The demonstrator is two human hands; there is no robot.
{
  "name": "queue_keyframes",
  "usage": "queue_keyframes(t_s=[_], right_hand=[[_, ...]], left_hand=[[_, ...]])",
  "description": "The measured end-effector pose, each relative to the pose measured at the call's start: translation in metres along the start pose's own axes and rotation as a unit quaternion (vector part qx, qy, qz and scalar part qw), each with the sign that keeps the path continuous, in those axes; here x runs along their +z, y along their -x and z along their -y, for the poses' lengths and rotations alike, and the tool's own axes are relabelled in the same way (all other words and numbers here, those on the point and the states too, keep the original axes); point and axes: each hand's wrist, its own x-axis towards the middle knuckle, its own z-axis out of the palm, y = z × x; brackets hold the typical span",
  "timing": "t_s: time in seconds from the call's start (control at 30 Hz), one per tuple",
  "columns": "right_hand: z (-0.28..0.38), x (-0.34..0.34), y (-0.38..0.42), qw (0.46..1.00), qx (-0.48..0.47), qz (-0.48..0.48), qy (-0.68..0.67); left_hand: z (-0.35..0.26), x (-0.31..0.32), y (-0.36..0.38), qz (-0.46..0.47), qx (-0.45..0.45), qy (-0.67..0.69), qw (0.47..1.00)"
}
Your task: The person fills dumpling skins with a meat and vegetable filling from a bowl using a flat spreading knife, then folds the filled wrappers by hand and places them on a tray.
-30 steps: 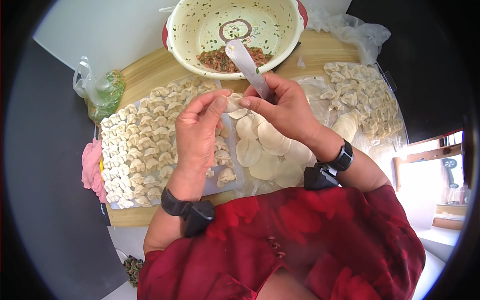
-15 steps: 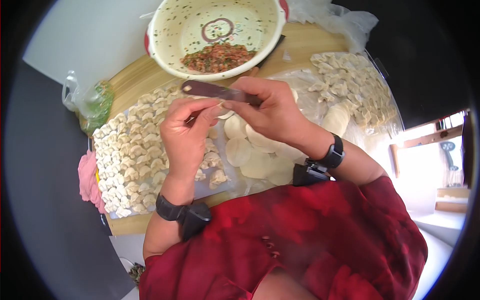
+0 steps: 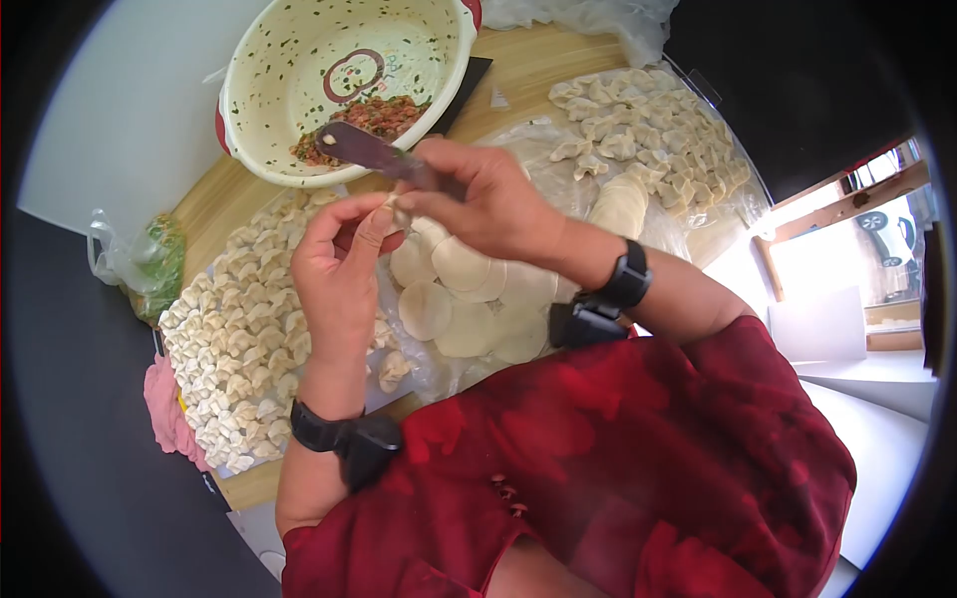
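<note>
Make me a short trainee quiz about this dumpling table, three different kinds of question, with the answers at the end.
1. Which hand holds the spatula?
2. True or false: dumplings lie to both the left and right of the round wrappers.
3. Fill in the blank: the pink cloth is on the person's ____ side.

Key:
1. The right hand.
2. True.
3. Left.

On the pale wooden worktop [image 3: 528, 62], folded white dumplings [image 3: 234, 349] lie left, flat round white wrappers [image 3: 477, 324] centre, and a second group of folded white dumplings [image 3: 663, 135] back right. Left of that group stands the round cream plastic basin [image 3: 269, 95], minced red-and-green filling [image 3: 397, 114] inside.
</note>
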Motion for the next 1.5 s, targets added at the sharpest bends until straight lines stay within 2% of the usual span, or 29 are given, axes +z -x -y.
queue_keyframes(t_s=[0.03,0.17,0.23,0.27,0.33,0.47,0.53,0.67,0.73,0.87,0.97,1.03,1.1,1.23,1.33,1.4,1.43,1.5], right_hand=[[0.003,-0.015,0.0,1.0,0.001,0.001,0.002],[0.005,-0.087,0.0,0.962,0.12,-0.064,0.237],[-0.026,-0.124,0.0,0.946,0.095,-0.072,0.302],[-0.03,-0.133,-0.001,0.946,0.096,-0.072,0.302],[-0.038,-0.147,-0.003,0.919,0.163,-0.031,0.358],[-0.057,-0.154,-0.005,0.918,0.181,-0.016,0.353],[-0.058,-0.152,-0.006,0.885,0.156,-0.029,0.438],[-0.052,-0.15,-0.004,0.88,0.129,-0.037,0.455],[-0.044,-0.146,-0.001,0.881,0.109,-0.081,0.453],[-0.029,-0.141,-0.002,0.879,0.099,-0.097,0.457],[-0.02,-0.121,-0.001,0.89,0.126,-0.049,0.436],[-0.034,-0.106,0.002,0.888,0.123,0.064,0.439],[-0.042,-0.097,0.003,0.893,0.14,0.062,0.424],[-0.048,-0.089,0.005,0.864,0.138,0.065,0.48],[-0.045,-0.089,0.009,0.876,0.119,0.046,0.465],[-0.031,-0.086,0.011,0.918,0.128,0.022,0.374],[-0.021,-0.082,0.012,0.919,0.125,0.028,0.373],[0.007,-0.071,0.012,0.942,0.129,0.057,0.304]], left_hand=[[-0.003,-0.001,-0.001,0.028,-0.028,0.001,0.999],[-0.02,-0.013,0.002,0.023,-0.094,-0.048,0.994],[-0.018,-0.023,0.003,0.02,-0.111,-0.052,0.992],[-0.016,-0.027,0.003,0.02,-0.111,-0.051,0.992],[-0.013,-0.032,0.004,0.051,-0.122,-0.084,0.988],[-0.014,-0.033,0.007,0.063,-0.115,-0.104,0.986],[-0.015,-0.035,0.008,0.062,-0.115,-0.103,0.986],[-0.013,-0.04,0.009,0.063,-0.11,-0.109,0.986],[-0.011,-0.041,0.009,0.061,-0.115,-0.109,0.985],[-0.013,-0.04,0.008,0.069,-0.114,-0.105,0.985],[-0.016,-0.038,0.01,0.071,-0.122,-0.104,0.985],[-0.015,-0.038,0.01,0.082,-0.123,-0.108,0.983],[-0.014,-0.038,0.01,0.087,-0.125,-0.105,0.983],[-0.015,-0.042,0.014,0.102,-0.137,-0.094,0.981],[-0.013,-0.043,0.014,0.123,-0.141,-0.102,0.977],[-0.013,-0.04,0.014,0.138,-0.162,-0.089,0.973],[-0.013,-0.037,0.014,0.158,-0.183,-0.076,0.967],[-0.001,-0.028,0.013,0.163,-0.165,-0.074,0.97]])
